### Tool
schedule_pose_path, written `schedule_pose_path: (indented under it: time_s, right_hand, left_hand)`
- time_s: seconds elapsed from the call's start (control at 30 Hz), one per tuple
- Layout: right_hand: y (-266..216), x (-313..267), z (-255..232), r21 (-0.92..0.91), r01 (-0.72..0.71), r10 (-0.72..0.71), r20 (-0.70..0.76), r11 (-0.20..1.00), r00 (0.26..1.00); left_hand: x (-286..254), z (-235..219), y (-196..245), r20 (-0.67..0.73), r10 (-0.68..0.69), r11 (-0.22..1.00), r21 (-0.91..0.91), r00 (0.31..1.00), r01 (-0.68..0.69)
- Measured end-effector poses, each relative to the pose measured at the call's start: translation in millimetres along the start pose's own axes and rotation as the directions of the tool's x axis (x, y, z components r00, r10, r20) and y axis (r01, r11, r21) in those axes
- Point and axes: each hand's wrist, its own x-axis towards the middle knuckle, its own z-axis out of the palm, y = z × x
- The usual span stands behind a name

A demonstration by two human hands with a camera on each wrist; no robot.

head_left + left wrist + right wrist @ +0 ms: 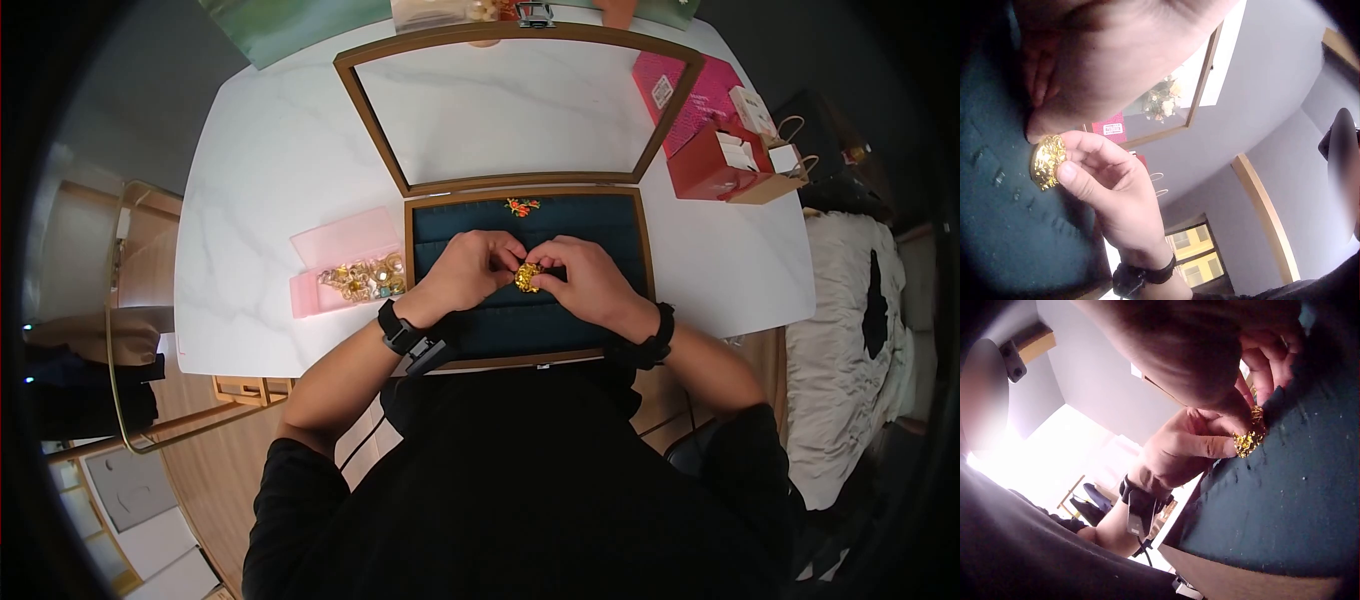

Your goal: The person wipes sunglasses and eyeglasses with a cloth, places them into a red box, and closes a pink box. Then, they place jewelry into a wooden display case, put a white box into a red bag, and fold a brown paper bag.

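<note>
A shiny gold, crinkly-textured jewellery piece (527,278) is pinched between both hands, low over the dark teal padded lining (470,335) of a wooden display box. My left hand (468,270) grips its left side with thumb and fingertips. From the right, my right hand (592,285) pinches it between thumb and forefinger; the left wrist view shows this grip on the gold piece (1049,162) clearly. Fingertips cover part of it in the right wrist view. Farther back on the lining lies a red-orange and gold ornament (522,207).
The box's glass lid, with its wooden frame (395,150), stands raised behind the hands. Left of the box is an open pink case (304,296) holding gold jewellery (360,280). At the right back sit a pink box (690,95) and a red paper bag (705,170).
</note>
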Motion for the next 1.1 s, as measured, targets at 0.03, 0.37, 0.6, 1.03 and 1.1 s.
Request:
schedule_pose_path:
  time_s: [0.03, 0.37, 0.6, 1.03, 1.1]
  right_hand:
    - [1, -1, 2, 0.014, 0.015, -0.014, -0.025, 1.0, 1.0]
    - [-12, -2, 0, -0.066, -0.008, 0.006, -0.03, 0.998, 1.0]
    - [-16, 2, -3, -0.008, 0.092, -0.092, 0.016, 0.996, 0.996]
    - [-11, 2, -7, -0.061, 0.14, -0.137, 0.048, 0.988, 0.989]
    - [-9, 2, -6, -0.015, 0.125, -0.124, 0.052, 0.992, 0.991]
  left_hand:
    - [0, 0, 0, -0.013, -0.007, 1.0, 0.007, 1.0, 0.007]
    - [2, -3, 4, 0.018, -0.029, 0.999, 0.021, 0.999, 0.029]
    - [3, -1, 2, 0.005, -0.024, 0.999, 0.033, 1.0, 0.024]
    - [5, -4, 3, 0.011, -0.016, 0.998, 0.06, 1.0, 0.016]
    - [5, -4, 0, 0.011, 0.008, 0.999, 0.053, 1.0, -0.009]
